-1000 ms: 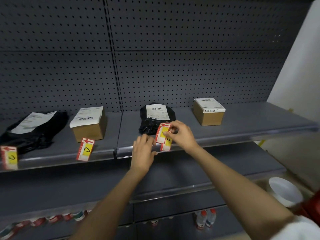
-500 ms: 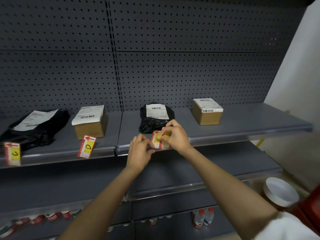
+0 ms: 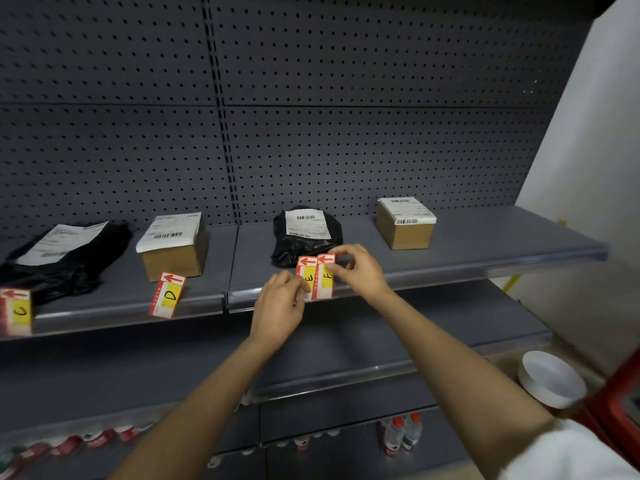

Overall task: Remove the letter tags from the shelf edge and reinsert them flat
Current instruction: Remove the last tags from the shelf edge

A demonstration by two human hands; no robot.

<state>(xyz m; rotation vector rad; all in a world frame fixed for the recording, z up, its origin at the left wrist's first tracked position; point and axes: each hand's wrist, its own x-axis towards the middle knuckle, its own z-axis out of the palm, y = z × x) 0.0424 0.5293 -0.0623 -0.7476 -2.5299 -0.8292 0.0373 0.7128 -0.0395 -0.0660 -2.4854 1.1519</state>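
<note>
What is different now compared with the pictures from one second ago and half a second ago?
The E tag and F tag, overlapped and tilted before, now stand upright side by side at the shelf edge. The right hand keeps its grip on the F tag; the left hand stays at the E tag. The D tag, C tag and parcels are unchanged.

Four letter tags stand along the shelf edge: C [image 3: 15,311], D [image 3: 168,294], E [image 3: 306,278], F [image 3: 326,276]. Two cardboard boxes [image 3: 175,249] [image 3: 405,223], two black bags [image 3: 65,261] [image 3: 306,233], one white bowl [image 3: 550,379].
</note>
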